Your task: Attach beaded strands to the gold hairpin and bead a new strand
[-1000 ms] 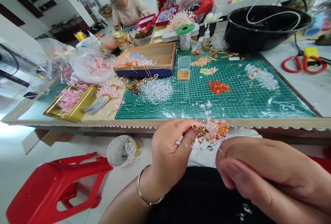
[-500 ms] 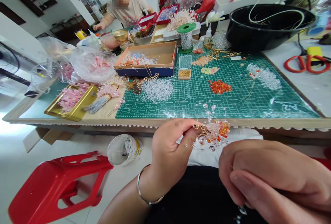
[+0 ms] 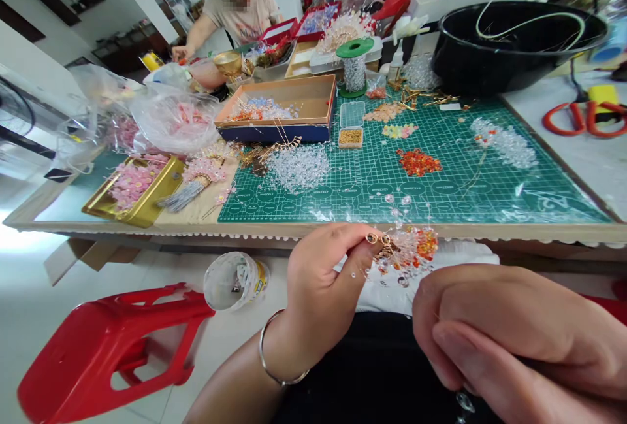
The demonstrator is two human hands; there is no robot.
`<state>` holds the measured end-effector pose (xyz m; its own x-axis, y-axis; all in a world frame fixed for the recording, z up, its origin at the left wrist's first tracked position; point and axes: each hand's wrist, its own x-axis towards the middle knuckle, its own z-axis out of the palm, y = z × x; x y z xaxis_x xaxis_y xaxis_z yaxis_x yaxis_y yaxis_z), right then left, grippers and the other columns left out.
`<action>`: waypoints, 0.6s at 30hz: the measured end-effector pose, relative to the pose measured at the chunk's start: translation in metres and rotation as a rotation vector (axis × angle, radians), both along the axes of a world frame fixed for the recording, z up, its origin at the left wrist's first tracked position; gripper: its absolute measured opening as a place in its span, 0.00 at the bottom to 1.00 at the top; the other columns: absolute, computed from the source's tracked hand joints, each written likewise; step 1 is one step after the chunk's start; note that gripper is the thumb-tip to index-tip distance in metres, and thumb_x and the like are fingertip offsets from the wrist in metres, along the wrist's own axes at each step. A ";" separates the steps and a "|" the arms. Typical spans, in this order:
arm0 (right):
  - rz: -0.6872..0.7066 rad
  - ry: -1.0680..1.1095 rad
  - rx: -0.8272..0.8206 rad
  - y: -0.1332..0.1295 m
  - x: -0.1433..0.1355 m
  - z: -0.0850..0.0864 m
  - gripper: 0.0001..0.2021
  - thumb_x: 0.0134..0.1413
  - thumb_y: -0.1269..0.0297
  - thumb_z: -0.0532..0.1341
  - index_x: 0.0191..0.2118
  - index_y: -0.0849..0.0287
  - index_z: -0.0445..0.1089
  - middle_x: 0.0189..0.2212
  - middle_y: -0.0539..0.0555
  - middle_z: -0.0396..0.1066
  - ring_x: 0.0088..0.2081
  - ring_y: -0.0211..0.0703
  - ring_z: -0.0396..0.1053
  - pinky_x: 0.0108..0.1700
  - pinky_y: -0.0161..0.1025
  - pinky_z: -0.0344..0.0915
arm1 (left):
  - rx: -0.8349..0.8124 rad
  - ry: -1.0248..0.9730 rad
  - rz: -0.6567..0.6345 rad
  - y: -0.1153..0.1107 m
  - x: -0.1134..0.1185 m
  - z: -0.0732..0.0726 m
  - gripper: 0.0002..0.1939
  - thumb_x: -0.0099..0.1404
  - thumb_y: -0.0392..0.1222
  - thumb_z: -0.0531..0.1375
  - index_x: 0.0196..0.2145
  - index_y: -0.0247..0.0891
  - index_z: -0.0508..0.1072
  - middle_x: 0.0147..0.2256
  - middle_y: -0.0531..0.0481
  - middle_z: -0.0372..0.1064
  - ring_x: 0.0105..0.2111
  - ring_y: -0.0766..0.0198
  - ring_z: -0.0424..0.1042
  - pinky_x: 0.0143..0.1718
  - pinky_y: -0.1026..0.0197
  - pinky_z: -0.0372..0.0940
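Note:
My left hand (image 3: 326,287) is closed on a beaded hair ornament (image 3: 406,251), pinching its gold wire base between thumb and forefinger. Clear and orange beads fan out from the base toward the right. Close to the camera, my right hand (image 3: 514,332) is closed, its fingertips pressed together. Below those fingertips hang a few clear beads (image 3: 464,402), apparently on a strand; the grip itself is hidden. On the green cutting mat (image 3: 377,208) beyond lie a pile of clear beads (image 3: 298,169) and a pile of orange beads (image 3: 418,163).
A shallow box (image 3: 279,130) of beads, a green spool (image 3: 354,65) and a black basin (image 3: 514,51) stand farther back. Red-handled scissors (image 3: 563,119) lie at right. A gold tin (image 3: 134,205) holds pink flowers. Below are a red stool (image 3: 73,352) and a bucket (image 3: 230,283). Another person (image 3: 245,9) sits opposite.
The view has shifted very slightly. Both hands keep their grips almost unmoved, and a little more of the clear beads shows under my right hand. The person opposite has lowered their head.

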<state>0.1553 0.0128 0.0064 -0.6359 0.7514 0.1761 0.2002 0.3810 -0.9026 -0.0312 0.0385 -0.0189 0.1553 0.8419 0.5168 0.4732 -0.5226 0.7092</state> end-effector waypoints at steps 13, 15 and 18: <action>-0.378 -0.190 0.120 0.005 -0.008 0.002 0.19 0.70 0.58 0.50 0.26 0.56 0.61 0.16 0.45 0.60 0.17 0.31 0.56 0.18 0.30 0.54 | 0.066 0.003 0.035 0.000 -0.002 -0.008 0.06 0.67 0.32 0.61 0.39 0.40 0.77 0.34 0.53 0.79 0.35 0.67 0.76 0.40 0.64 0.70; -0.406 -0.253 0.186 0.004 -0.005 0.002 0.15 0.69 0.57 0.51 0.29 0.55 0.63 0.18 0.46 0.63 0.18 0.33 0.59 0.18 0.32 0.55 | 0.058 0.019 0.035 0.000 -0.001 -0.010 0.06 0.67 0.33 0.61 0.39 0.41 0.77 0.34 0.53 0.79 0.35 0.66 0.76 0.39 0.63 0.70; -0.464 -0.374 0.366 0.003 -0.002 0.002 0.10 0.68 0.59 0.52 0.36 0.54 0.64 0.23 0.48 0.70 0.19 0.35 0.63 0.20 0.36 0.55 | 0.037 0.058 0.026 -0.001 0.000 -0.012 0.07 0.68 0.33 0.59 0.40 0.41 0.77 0.35 0.52 0.79 0.37 0.64 0.76 0.40 0.60 0.71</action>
<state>0.1536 0.0156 0.0083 -0.3312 0.8942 0.3011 0.6882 0.4473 -0.5713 -0.0311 0.0376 -0.0306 0.1646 0.8265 0.5383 0.5267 -0.5351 0.6605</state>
